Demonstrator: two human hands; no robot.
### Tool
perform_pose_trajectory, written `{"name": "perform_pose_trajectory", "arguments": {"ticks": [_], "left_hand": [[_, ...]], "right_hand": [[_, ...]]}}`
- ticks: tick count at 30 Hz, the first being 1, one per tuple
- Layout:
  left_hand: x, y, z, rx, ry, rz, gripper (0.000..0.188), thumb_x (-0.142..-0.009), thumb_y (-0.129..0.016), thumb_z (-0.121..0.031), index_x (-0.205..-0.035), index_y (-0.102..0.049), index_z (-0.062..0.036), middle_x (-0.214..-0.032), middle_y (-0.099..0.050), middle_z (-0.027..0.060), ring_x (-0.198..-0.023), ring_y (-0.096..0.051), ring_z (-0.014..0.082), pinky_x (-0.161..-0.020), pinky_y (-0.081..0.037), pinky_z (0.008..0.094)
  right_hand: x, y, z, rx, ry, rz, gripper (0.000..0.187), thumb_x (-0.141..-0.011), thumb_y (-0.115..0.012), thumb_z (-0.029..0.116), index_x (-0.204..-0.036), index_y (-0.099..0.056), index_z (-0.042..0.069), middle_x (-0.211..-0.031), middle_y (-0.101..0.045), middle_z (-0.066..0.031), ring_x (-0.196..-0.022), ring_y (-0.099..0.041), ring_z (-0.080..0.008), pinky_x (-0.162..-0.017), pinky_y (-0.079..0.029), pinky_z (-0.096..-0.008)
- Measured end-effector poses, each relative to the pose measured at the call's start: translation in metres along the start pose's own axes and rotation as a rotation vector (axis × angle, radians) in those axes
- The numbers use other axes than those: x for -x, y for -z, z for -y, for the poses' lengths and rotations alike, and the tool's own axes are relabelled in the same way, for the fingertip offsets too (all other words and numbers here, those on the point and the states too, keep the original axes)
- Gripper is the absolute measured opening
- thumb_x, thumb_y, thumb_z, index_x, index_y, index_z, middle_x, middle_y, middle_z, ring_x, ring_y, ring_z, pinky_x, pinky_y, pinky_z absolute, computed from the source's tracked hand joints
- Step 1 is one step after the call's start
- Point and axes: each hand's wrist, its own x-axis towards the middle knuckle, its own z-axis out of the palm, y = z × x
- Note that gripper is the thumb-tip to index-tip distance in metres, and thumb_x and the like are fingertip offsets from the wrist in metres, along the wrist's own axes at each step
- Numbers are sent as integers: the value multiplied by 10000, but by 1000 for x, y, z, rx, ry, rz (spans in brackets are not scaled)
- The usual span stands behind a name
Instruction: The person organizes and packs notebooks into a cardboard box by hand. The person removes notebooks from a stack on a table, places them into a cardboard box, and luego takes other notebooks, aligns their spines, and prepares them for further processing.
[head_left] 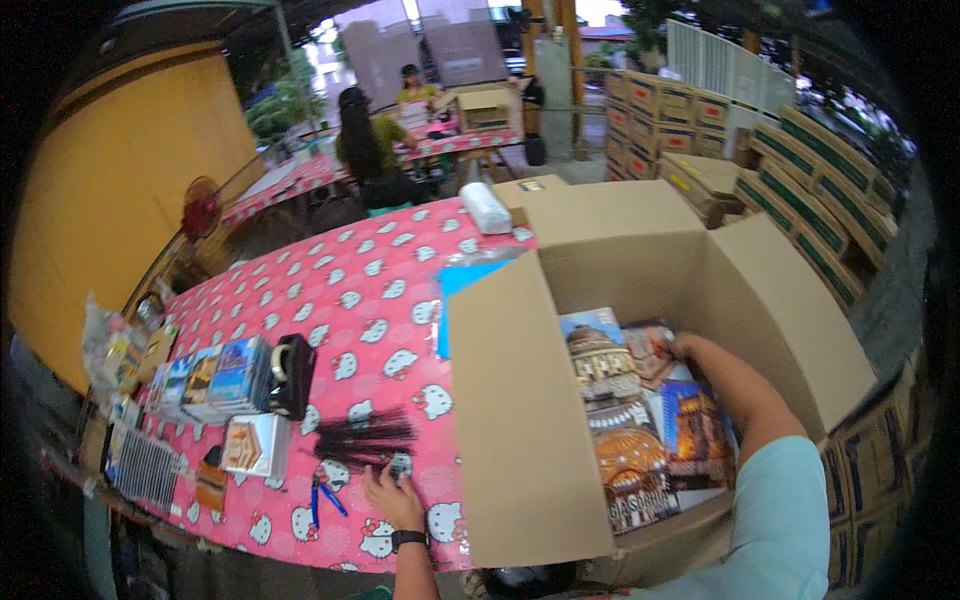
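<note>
Picture-covered book [648, 352] is lying inside the cardboard box [530, 420]; right hand [686, 346] is touching its right edge, cannot tell whether that grip is holding. Probably stiff, slick; opposite edges are looking graspable. Left hand [395, 497] is resting on the desk [300, 268], fingers loosely parted.

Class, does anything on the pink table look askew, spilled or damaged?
The thin black strands near the left hand lie loosely fanned, ends uneven, unlike the neater stacks leftward. No spill or damage stands out.

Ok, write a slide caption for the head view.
A right arm reaches into an open cardboard box of items printed with buildings; blue-handled pliers lie on the pink patterned tablecloth.
</note>
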Motion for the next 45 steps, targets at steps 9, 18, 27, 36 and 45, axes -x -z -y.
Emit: {"name": "perform_pose_trajectory", "arguments": {"ticks": [9,18,27,36,45], "left_hand": [[-1,24,23,-64,153,-12,330,-752,-587,-209,-1033,-533,-45,-1227,-423,175,-1181,-333,369,-1001,-225,506],[-3,16,18,7,156,-17,370,-729,-603,-267,-1031,-531,-65,-1215,-432,155,-1181,-340,344,-995,-218,494],[-3,21,19,-36,165,-36,370,-712,-617,-255,-1022,-537,-70,-1198,-442,150,-1177,-349,332,-995,-226,483],[-5,20,14,-26,149,-23,363,-698,-632,-229,-1010,-537,-69,-1181,-444,145,-1167,-357,324,-980,-240,471],[-5,18,12,-19,146,-37,389,-694,-638,-240,-1025,-526,-68,-1188,-443,142,-1163,-362,322,-977,-243,469]], "right_hand": [[42,-44,94,-733,-42,-75,427,-795,-608,448,-923,-643,42,-943,-619,-106,-849,-540,-195,-769,-414,-315],[22,-30,69,-872,-82,270,474,-857,-438,515,-938,-631,90,-914,-650,-97,-786,-613,-208,-731,-473,-325],[36,-19,85,-930,-70,255,508,-821,-472,541,-1016,-625,98,-989,-644,-103,-840,-624,-224,-794,-469,-366],[28,-19,70,-908,-138,325,442,-794,-530,513,-975,-630,123,-914,-662,-62,-726,-637,-220,-690,-500,-350],[54,-6,68,-832,-156,327,542,-751,-530,564,-1075,-595,134,-1075,-614,-71,-947,-584,-254,-850,-409,-459]]}}
